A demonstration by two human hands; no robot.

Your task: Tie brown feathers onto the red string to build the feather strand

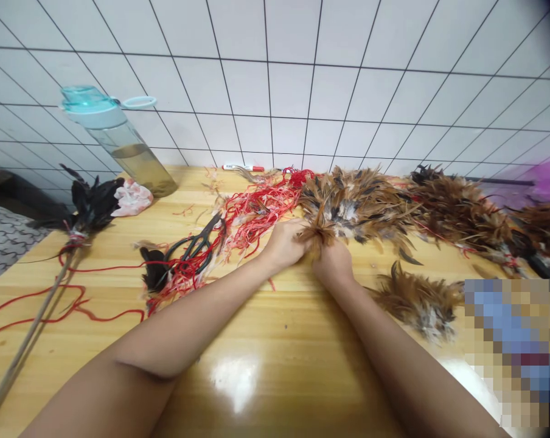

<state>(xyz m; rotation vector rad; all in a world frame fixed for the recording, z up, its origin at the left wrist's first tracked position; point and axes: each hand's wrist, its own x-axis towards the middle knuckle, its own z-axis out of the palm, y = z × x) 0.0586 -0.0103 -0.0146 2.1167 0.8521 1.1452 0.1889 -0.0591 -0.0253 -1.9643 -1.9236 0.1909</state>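
A small bunch of brown feathers (319,232) is pinched between my two hands over the middle of the table. My left hand (288,244) closes on its left side, and my right hand (333,265) closes on its right side; the fingertips are mostly hidden. Just behind them spreads a large pile of brown feathers (366,194). Loose red strings (257,213) lie tangled to the left of my left hand. A smaller heap of brown feathers (416,298) rests to the right of my right forearm.
Black scissors (195,248) lie among red string. At left, a stick (33,331) has black feathers (95,201) tied on its end. A bottle (135,158) stands near crumpled tissue (133,198). A marker (243,168) lies by the tiled wall. More feathers (466,213) lie at right.
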